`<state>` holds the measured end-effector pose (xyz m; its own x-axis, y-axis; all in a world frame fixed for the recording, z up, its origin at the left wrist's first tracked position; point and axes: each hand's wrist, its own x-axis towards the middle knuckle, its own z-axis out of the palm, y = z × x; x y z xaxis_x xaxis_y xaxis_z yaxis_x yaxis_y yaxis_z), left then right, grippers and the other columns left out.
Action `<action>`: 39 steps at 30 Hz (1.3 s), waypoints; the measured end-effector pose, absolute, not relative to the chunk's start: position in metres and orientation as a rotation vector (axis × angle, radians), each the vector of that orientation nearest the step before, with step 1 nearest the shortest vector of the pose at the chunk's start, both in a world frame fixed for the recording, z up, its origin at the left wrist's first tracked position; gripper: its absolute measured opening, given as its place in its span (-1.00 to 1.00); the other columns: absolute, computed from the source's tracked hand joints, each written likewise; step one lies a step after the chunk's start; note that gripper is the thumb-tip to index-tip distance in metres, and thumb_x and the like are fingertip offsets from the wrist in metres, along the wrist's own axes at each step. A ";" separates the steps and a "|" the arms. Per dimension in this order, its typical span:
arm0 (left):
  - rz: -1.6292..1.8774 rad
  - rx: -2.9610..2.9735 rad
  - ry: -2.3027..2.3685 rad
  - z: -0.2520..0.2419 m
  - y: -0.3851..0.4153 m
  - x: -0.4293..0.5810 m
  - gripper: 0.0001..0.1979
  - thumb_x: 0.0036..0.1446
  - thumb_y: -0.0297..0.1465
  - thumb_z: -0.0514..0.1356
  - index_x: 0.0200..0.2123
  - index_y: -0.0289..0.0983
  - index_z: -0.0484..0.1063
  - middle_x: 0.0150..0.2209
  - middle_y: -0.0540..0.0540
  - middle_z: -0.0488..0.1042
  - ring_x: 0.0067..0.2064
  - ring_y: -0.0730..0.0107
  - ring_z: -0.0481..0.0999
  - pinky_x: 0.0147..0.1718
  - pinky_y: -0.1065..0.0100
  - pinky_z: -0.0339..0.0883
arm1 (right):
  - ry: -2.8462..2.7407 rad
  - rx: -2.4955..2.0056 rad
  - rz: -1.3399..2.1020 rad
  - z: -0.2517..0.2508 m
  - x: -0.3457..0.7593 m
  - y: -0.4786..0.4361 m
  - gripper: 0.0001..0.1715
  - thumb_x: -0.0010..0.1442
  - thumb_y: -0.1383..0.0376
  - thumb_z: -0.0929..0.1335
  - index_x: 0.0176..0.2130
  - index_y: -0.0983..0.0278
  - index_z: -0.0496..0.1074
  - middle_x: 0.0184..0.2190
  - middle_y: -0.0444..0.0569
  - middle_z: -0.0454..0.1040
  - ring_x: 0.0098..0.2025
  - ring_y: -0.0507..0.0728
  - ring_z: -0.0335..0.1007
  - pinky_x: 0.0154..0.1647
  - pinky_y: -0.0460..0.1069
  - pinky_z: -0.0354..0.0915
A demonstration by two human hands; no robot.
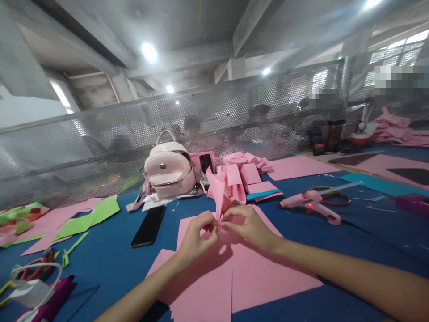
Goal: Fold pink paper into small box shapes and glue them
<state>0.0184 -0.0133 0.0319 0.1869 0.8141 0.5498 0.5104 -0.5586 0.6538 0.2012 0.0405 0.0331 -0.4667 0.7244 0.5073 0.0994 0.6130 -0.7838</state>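
Between my two hands a folded piece of pink paper [219,193] stands upright. My left hand [200,232] pinches its lower edge, thumb and forefinger closed together. From the other side my right hand [246,223] grips the same piece near its base, fingers curled in. Both hands are just above several flat pink sheets [268,273] spread on the blue table [110,273]. Behind the held piece lies a heap of folded pink paper strips [239,172]. To the right rests a pink glue gun [311,203] with a small red light showing.
A pale pink backpack [170,167] stands behind a black phone [148,226]. Green paper [90,219], a white charger [31,290] and red-handled pliers [42,264] lie at left. A perforated metal screen [217,112] runs along the back, with people beyond it. The glue gun's cord trails right.
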 end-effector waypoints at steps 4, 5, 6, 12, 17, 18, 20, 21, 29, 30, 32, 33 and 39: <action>1.287 2.200 1.249 0.031 -0.013 0.017 -0.81 0.03 -0.58 0.07 -0.52 -0.21 0.14 -0.51 0.07 0.21 -0.43 0.42 0.23 -0.41 0.39 0.09 | -1.948 -0.659 0.860 0.035 0.201 0.039 -0.95 0.11 0.28 0.51 -0.40 0.20 0.61 -0.34 -0.07 0.54 -0.22 0.17 0.44 -0.07 0.05 0.31; 1.281 2.213 1.247 0.031 -0.013 0.016 -0.80 0.03 -0.58 0.07 -0.52 -0.21 0.14 -0.51 0.06 0.22 -0.43 0.42 0.24 -0.41 0.39 0.09 | -1.951 -0.660 0.857 0.035 0.201 0.039 -0.95 0.11 0.29 0.51 -0.40 0.20 0.61 -0.33 -0.07 0.54 -0.22 0.17 0.44 -0.08 0.05 0.31; 1.275 2.227 1.244 0.031 -0.013 0.016 -0.80 0.03 -0.58 0.07 -0.52 -0.21 0.13 -0.51 0.06 0.22 -0.43 0.42 0.24 -0.41 0.39 0.09 | -1.954 -0.661 0.854 0.035 0.201 0.039 -0.96 0.11 0.30 0.51 -0.40 0.20 0.61 -0.33 -0.07 0.54 -0.23 0.17 0.45 -0.08 0.05 0.32; 1.197 2.319 1.207 0.032 -0.014 0.015 -0.80 0.00 -0.60 0.07 -0.53 -0.21 0.14 -0.50 0.04 0.26 -0.41 0.39 0.26 -0.40 0.37 0.10 | -1.976 -0.654 0.816 0.031 0.201 0.039 -0.95 0.10 0.35 0.51 -0.38 0.20 0.60 -0.29 -0.06 0.53 -0.23 0.15 0.45 -0.10 0.04 0.34; 1.148 2.379 1.218 0.036 -0.012 0.013 -0.81 -0.05 -0.61 0.06 -0.52 -0.20 0.14 -0.50 0.04 0.24 -0.41 0.38 0.25 -0.41 0.36 0.07 | -1.996 -0.620 0.750 0.031 0.204 0.042 -0.93 0.14 0.36 0.50 -0.37 0.21 0.56 -0.31 -0.09 0.49 -0.26 0.13 0.42 -0.13 0.02 0.32; 1.134 2.394 1.220 0.036 -0.012 0.012 -0.81 -0.07 -0.61 0.06 -0.52 -0.20 0.13 -0.50 0.04 0.23 -0.41 0.38 0.25 -0.40 0.36 0.07 | -2.005 -0.607 0.733 0.033 0.205 0.043 -0.93 0.16 0.35 0.50 -0.37 0.21 0.56 -0.33 -0.09 0.48 -0.25 0.14 0.42 -0.13 0.02 0.32; 1.100 2.420 1.224 0.037 -0.012 0.011 -0.80 -0.11 -0.61 0.06 -0.52 -0.20 0.14 -0.49 0.04 0.23 -0.41 0.38 0.24 -0.40 0.35 0.07 | -2.028 -0.577 0.700 0.036 0.208 0.043 -0.93 0.18 0.31 0.50 -0.36 0.20 0.56 -0.32 -0.08 0.46 -0.21 0.16 0.41 -0.09 0.04 0.30; 1.082 2.433 1.226 0.037 -0.012 0.010 -0.81 -0.13 -0.61 0.06 -0.51 -0.20 0.14 -0.49 0.04 0.24 -0.41 0.37 0.24 -0.39 0.35 0.07 | -2.047 -0.560 0.658 0.038 0.209 0.043 -0.93 0.20 0.30 0.49 -0.35 0.19 0.57 -0.29 -0.06 0.45 -0.17 0.17 0.40 -0.06 0.06 0.30; 0.943 2.531 1.222 0.042 -0.013 0.010 -0.82 -0.14 -0.60 0.06 -0.52 -0.20 0.18 -0.49 0.01 0.31 -0.39 0.33 0.29 -0.37 0.32 0.10 | -2.207 -0.354 -0.057 0.046 0.218 0.045 -0.88 0.31 0.27 0.41 -0.30 0.18 0.56 0.02 0.03 0.42 0.08 0.27 0.23 0.15 0.17 0.20; 0.922 2.547 1.219 0.042 -0.013 0.009 -0.83 -0.13 -0.60 0.07 -0.52 -0.20 0.19 -0.48 0.01 0.32 -0.38 0.32 0.30 -0.36 0.32 0.10 | -2.219 -0.315 -0.132 0.047 0.218 0.046 -0.87 0.33 0.26 0.39 -0.28 0.18 0.55 0.00 0.04 0.44 0.07 0.26 0.23 0.14 0.15 0.20; 0.886 2.578 1.217 0.044 -0.013 0.007 -0.83 -0.11 -0.59 0.08 -0.51 -0.20 0.20 -0.47 0.00 0.33 -0.38 0.32 0.31 -0.35 0.32 0.10 | -2.239 -0.251 -0.246 0.048 0.220 0.049 -0.84 0.37 0.25 0.35 -0.24 0.20 0.54 -0.06 0.04 0.48 0.03 0.24 0.25 0.09 0.12 0.20; 0.874 2.593 1.217 0.045 -0.013 0.007 -0.83 -0.11 -0.58 0.09 -0.50 -0.20 0.20 -0.46 0.01 0.33 -0.37 0.31 0.31 -0.34 0.32 0.10 | -2.251 -0.239 -0.269 0.049 0.220 0.050 -0.83 0.39 0.25 0.34 -0.23 0.21 0.53 -0.11 0.04 0.50 -0.01 0.23 0.26 0.05 0.10 0.20; 0.837 2.653 1.223 0.049 -0.014 0.006 -0.81 -0.10 -0.57 0.11 -0.49 -0.20 0.16 -0.46 0.01 0.31 -0.37 0.30 0.28 -0.32 0.30 0.07 | -2.288 -0.304 0.045 0.051 0.219 0.054 -0.73 0.41 0.18 0.32 -0.30 0.22 0.49 -0.38 -0.07 0.50 -0.27 0.16 0.32 -0.17 0.05 0.17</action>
<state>0.0060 -0.0138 0.0494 0.5257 0.7293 0.4380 0.6724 -0.6716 0.3111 0.2188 0.0536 0.0511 -0.6434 0.2331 0.7291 0.2041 0.9703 -0.1301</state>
